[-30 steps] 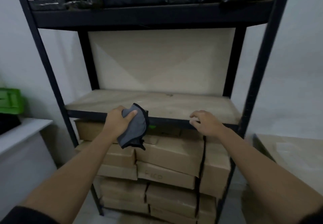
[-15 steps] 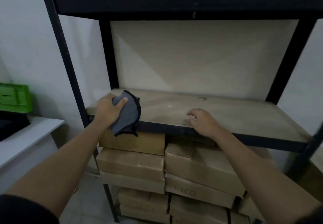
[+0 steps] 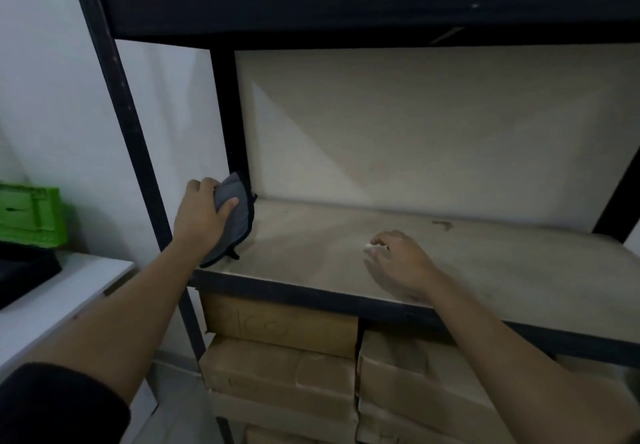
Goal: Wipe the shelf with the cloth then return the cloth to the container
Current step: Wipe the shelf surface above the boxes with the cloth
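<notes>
Left hand [image 3: 201, 218] grips the grey, dark-edged cloth [image 3: 232, 222], thumb over its face and fingers closed behind it; I read the cloth as held at the back left corner of the shelf [image 3: 485, 263], its lower edge touching the board just beside the rear left upright [image 3: 228, 114]; right hand [image 3: 401, 263] lies palm down near the middle of the shelf, fingers loosely spread and holding nothing, fingertips resting on or just above the board, which of the two I cannot tell; the shelf board is pale and dusty, with a small dark mark [image 3: 442, 225] toward its back right; below the shelf, cardboard boxes [image 3: 284, 367] are stacked in two columns; left of the shelf, well apart from it, a green container [image 3: 31, 215] stands at the back of a white bench [image 3: 52, 305]; above the shelf, a dark upper tier [image 3: 346, 4] spans the frame.
</notes>
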Motion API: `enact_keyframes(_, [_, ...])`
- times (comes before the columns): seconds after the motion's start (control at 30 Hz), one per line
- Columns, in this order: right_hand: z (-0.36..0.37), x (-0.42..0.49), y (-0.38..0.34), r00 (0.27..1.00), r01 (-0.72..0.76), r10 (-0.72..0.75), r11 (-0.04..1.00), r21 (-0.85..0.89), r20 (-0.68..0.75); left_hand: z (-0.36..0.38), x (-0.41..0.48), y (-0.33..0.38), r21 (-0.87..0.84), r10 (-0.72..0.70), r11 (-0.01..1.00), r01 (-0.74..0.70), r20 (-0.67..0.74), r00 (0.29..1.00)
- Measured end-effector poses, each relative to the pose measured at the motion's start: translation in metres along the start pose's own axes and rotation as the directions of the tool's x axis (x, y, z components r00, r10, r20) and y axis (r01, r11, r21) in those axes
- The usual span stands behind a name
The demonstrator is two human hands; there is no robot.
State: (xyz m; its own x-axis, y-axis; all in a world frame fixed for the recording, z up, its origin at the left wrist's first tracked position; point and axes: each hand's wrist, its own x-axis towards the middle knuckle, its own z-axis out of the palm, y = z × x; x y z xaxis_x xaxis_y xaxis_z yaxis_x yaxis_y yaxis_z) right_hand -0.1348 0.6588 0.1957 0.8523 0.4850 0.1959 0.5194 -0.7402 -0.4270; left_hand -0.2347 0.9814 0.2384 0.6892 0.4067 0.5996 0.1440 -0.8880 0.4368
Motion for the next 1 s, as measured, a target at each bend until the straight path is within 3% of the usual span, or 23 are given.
enact_keyframes(0.17, [0.013, 0.008, -0.008, 0.999, -0.033, 0.033, 0.999, -0.002, 0.0, 0.04, -0.015, -0.023, -0.074, -0.038, 0.996, 0.055, 0.219, 0.975])
enact_keyframes(0.3, [0.021, 0.012, -0.015, 0.999, -0.047, 0.047, 0.999, -0.014, 0.005, 0.06, -0.025, -0.036, 0.131, -0.082, 0.991, 0.039, 0.335, 0.939])
enact_keyframes(0.4, [0.027, 0.015, -0.021, 0.998, -0.059, 0.059, 0.998, -0.025, 0.001, 0.063, -0.033, -0.039, 0.142, -0.118, 0.988, 0.067, 0.387, 0.914])
enact_keyframes(0.6, [0.04, 0.02, -0.032, 0.995, -0.098, 0.096, 0.991, -0.091, -0.025, 0.065, -0.042, -0.042, 0.051, 0.127, 0.987, -0.152, 0.331, 0.935])
enact_keyframes(0.7, [0.041, 0.021, -0.035, 0.994, -0.109, 0.106, 0.99, -0.09, -0.034, 0.059, -0.024, -0.046, -0.13, 0.062, 0.991, -0.014, 0.371, 0.927])
enact_keyframes(0.77, [0.039, 0.023, -0.034, 0.992, -0.119, 0.116, 0.989, -0.091, -0.044, 0.051, -0.007, -0.054, -0.164, -0.014, 0.985, 0.058, 0.258, 0.966])
enact_keyframes(0.87, [0.037, 0.025, -0.03, 0.987, -0.147, 0.14, 0.983, -0.109, -0.075, 0.043, 0.016, -0.067, -0.06, -0.116, 0.991, 0.122, 0.102, 0.988])
enact_keyframes(0.93, [0.038, 0.025, -0.028, 0.983, -0.17, 0.161, 0.978, -0.119, -0.085, 0.047, 0.024, -0.07, 0.078, -0.217, 0.975, 0.207, 0.171, 0.961])
enact_keyframes(1.0, [0.042, 0.024, -0.026, 0.981, -0.183, 0.173, 0.973, -0.137, -0.085, 0.057, 0.021, -0.072, 0.268, -0.282, 0.942, 0.201, 0.312, 0.907])
